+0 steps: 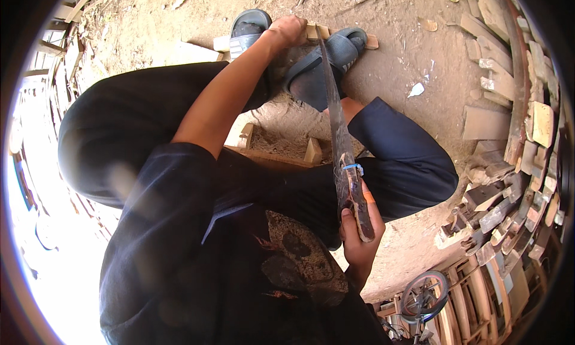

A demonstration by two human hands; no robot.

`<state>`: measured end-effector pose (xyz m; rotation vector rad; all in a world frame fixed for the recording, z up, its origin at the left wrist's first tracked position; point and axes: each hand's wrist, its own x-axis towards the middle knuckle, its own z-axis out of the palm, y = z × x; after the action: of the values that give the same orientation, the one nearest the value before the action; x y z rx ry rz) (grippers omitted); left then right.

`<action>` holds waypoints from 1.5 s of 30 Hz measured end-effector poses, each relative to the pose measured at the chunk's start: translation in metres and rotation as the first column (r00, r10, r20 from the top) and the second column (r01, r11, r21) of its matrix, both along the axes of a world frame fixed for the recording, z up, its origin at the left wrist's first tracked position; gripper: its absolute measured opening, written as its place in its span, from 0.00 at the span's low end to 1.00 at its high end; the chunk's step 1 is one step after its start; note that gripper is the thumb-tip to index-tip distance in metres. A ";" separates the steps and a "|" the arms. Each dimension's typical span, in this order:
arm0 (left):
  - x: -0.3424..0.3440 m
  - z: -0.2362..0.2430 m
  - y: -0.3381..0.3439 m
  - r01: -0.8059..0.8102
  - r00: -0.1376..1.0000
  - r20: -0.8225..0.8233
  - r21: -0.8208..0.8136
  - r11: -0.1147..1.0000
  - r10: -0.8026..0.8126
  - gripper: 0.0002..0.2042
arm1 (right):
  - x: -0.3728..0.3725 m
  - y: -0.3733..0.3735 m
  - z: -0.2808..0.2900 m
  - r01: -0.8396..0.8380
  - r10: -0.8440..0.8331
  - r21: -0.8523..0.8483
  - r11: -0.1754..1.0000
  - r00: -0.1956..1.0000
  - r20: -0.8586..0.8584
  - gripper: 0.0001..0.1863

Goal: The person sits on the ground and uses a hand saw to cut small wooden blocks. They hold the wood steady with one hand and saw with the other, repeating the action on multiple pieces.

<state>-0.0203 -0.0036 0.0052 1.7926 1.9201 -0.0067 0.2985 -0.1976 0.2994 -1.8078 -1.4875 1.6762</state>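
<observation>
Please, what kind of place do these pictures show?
Probably an outdoor woodworking yard. The ground is bare brown dirt, rough cut wooden offcuts are heaped along one side, and the right hand holds a long dark metal blade over a small pale wooden block.

The long blade (333,99) is dull, scuffed grey metal with a worn wooden handle (359,204) — the wood pieces (316,31) look rough and pale, the sandals (326,61) matt rubber, the ground (395,46) dry, gritty dirt.
</observation>
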 end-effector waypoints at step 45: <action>-0.003 0.006 0.018 0.012 0.999 -0.051 -0.134 0.991 -0.019 0.23 | -0.009 -0.008 -0.023 -0.114 0.119 0.171 0.979 0.993 -0.016 0.30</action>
<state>-0.0229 0.0147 0.0109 1.7344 1.8939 -0.1849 0.2891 -0.2061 0.2767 -1.6330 -1.6986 1.5639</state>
